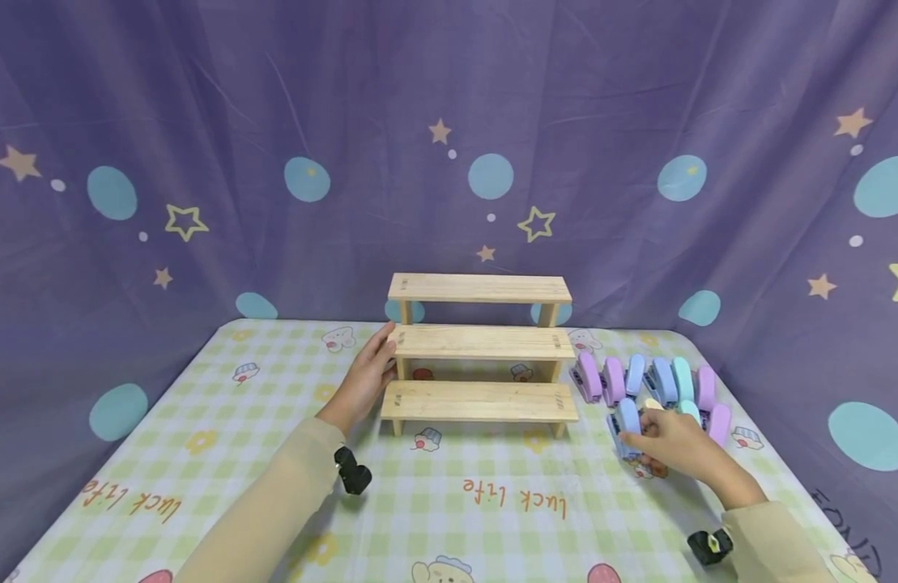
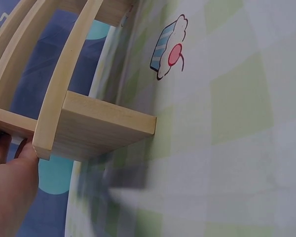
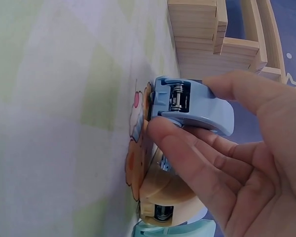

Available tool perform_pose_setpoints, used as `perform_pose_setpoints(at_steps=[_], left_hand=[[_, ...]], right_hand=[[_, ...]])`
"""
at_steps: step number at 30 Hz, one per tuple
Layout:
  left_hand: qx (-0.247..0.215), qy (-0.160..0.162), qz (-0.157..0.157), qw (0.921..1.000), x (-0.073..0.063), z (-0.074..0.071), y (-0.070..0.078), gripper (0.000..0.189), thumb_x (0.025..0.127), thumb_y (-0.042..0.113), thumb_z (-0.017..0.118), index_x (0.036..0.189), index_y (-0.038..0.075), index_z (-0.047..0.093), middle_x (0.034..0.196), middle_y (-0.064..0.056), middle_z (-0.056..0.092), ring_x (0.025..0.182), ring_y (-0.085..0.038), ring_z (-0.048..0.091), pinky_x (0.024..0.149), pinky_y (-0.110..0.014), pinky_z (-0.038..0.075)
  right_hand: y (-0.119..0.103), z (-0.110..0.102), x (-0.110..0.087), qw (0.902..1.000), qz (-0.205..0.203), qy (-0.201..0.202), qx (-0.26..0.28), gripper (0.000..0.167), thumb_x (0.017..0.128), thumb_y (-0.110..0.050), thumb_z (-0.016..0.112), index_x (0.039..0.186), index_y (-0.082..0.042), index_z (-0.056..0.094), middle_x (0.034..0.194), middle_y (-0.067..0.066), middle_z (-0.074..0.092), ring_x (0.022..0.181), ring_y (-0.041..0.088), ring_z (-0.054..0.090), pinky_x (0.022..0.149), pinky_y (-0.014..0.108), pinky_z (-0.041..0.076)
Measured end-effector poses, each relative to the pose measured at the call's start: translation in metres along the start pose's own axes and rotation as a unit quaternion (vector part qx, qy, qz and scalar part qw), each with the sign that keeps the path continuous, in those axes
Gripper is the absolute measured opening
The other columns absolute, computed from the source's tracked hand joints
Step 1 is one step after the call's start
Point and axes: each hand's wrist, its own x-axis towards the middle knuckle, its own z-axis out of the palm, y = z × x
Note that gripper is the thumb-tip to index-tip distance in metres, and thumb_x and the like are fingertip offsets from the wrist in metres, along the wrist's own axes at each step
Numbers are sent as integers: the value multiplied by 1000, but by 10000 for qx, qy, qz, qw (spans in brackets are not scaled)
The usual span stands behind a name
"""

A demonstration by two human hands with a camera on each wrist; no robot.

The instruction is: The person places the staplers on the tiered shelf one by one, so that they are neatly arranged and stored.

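Note:
A three-tier wooden shelf [image 1: 481, 401] stands in the middle of the table. My left hand [image 1: 361, 376] grips its left side at the middle board; in the left wrist view, the fingers [image 2: 27, 150] bend under that end and are partly hidden. At the right, my right hand [image 1: 678, 441] pinches a light blue hole punch [image 3: 204, 106] between thumb and fingers. Its spring shows in the right wrist view, and its base is close to the cloth; I cannot tell whether they touch. Beside it sits a cream hole punch [image 3: 170, 192], partly covered by the hand in the head view.
Several more hole punches stand in rows right of the shelf: purple [image 1: 587, 378], blue [image 1: 663, 382] and teal [image 1: 683, 379] ones. A green-checked cloth [image 1: 419, 526] covers the table. Behind it hangs a purple curtain [image 1: 390, 97]. Each wrist wears a black camera [image 1: 354, 471].

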Motion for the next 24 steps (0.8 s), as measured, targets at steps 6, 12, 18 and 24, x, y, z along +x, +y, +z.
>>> perform_pose_setpoints(at_steps=[6,12,18,24], left_hand=[[-23,-13,72,10000,1,2,0,55,111,27,36,162,17,17,166,-12,11,150,-32,15,120,-53,16],[86,-29,28,10000,0,1,-1,55,112,29,35,163,20,16,167,-9,8,151,-31,13,120,-53,15],[21,-30,65,10000,0,1,-1,55,112,28,35,162,19,17,166,-12,12,150,-31,17,121,-50,18],[51,-32,49,10000,1,1,-1,55,111,28,36,162,19,17,166,-12,11,150,-31,18,120,-51,18]], right_hand=[[-1,-6,1,9998,-41,168,6,33,94,-37,71,86,-9,57,62,-4,64,53,16,61,60,31,47],[-8,-14,3,9988,-167,428,-158,37,95,-38,69,78,-12,50,58,-4,56,55,14,57,52,27,40],[-16,-20,4,9962,-233,763,-353,38,96,-39,66,81,-12,45,61,-3,43,55,13,39,51,28,33],[-22,-26,9,9926,-333,1130,-306,37,97,-40,64,84,-12,44,65,0,41,55,15,36,53,29,32]])
